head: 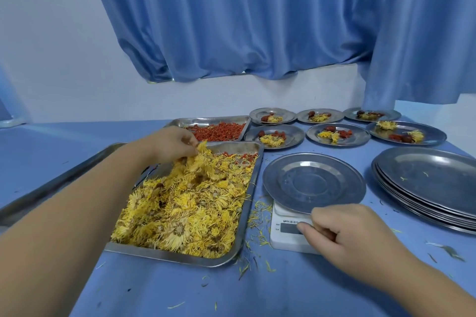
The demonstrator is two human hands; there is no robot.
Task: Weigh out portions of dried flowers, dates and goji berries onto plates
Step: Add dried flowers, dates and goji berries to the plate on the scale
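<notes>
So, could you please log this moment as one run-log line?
left hand pinches dried flowers over tray | right hand thumb on scale | plate on scale bare | six filled plates

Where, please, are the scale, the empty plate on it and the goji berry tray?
scale (pixel 282 240): head view, on the white casing just below the display.
empty plate (pixel 313 183): head view, on the centre of its bare well.
goji berry tray (pixel 206 120): head view, on the far rim.
</notes>
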